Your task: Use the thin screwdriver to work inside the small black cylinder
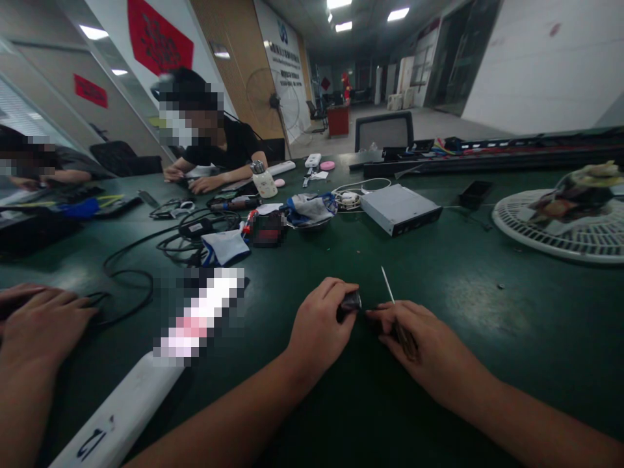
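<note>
My left hand (320, 315) is closed around a small dark cylindrical part (351, 301), whose end with a shiny rim faces right. Just to its right, my right hand (426, 341) grips a screwdriver (406, 343). The screwdriver's brownish handle lies across my palm, and its thin metal shaft points up and away from me, apart from the cylinder. The right thumb and fingertips come close together near the cylinder's end; a small dark bit seems to show there, too unclear to name. Both hands are low over the dark green table (312, 260).
A grey disc drive (400, 208) lies ahead, and a white fan grille (560, 224) is at the right. Gloves (225, 246), cables and tools spread to the left. A long white device (117, 403) lies beside my left forearm. Another person's hand (43, 318) rests at far left; co-workers sit beyond.
</note>
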Available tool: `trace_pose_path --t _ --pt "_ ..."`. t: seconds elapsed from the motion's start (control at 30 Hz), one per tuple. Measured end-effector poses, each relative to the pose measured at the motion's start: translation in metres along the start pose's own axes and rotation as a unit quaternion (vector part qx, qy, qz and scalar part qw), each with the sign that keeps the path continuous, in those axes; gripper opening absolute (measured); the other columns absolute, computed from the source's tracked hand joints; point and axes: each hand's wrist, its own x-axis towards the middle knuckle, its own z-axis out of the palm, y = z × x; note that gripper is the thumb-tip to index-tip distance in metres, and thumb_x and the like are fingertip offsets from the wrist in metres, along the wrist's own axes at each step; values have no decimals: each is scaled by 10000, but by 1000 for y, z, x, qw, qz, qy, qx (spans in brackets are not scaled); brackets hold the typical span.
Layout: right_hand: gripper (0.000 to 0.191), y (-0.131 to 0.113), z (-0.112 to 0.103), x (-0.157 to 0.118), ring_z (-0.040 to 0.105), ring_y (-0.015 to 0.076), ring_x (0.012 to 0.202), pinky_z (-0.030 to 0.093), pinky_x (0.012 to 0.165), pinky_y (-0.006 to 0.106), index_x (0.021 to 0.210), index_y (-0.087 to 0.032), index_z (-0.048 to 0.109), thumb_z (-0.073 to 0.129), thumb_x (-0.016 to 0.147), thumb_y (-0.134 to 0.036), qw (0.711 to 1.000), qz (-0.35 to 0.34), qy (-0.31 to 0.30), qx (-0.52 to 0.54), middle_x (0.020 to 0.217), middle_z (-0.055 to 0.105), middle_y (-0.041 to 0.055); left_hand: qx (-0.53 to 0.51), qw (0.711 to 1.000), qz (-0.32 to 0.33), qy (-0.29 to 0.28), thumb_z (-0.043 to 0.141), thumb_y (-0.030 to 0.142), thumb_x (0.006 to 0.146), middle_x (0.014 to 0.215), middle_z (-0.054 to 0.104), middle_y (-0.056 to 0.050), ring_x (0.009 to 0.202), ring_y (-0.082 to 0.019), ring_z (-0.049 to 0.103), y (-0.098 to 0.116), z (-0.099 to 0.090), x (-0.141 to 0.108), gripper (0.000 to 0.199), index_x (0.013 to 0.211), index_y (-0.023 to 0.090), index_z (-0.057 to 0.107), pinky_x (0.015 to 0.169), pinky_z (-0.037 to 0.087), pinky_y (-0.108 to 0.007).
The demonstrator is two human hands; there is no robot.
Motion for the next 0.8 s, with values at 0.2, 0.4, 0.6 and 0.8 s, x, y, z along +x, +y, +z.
trace_pose_path --t 0.2,0.4,0.6,0.8 --pt "178 0 -2 -2 699 225 936 570 776 392 856 -255 472 547 873 -95 999 18 -4 51 1003 688 49 -12 999 26 -23 709 91 857 1145 636 -32 1032 -208 623 0 0 -1 375 1195 233 634 902 529 -385" --pt "277 -1 -4 -2 674 195 825 531 706 350 869 -259 442 526 788 -9 998 30 14 54 934 666 15 4 996 73 -60 702 107 881 1163 622 -47 1055 -208 613 -1 2 -1 378 1231 239 646 901 522 -369" --pt "263 0 -7 -4 694 183 845 545 724 330 858 -266 400 543 838 -46 989 31 71 125 913 688 -1 46 991 81 -93 699 151 908 1173 669 -36 1067 -240 604 -2 1 0 417 1293 287 616 909 491 -432" --pt "287 0 -5 -5 712 184 906 565 813 342 858 -268 403 659 869 -138 976 10 157 152 939 696 4 23 981 161 -107 693 242 940 1146 713 -36 1055 -233 625 -1 -1 2 342 1273 248 614 919 452 -423"
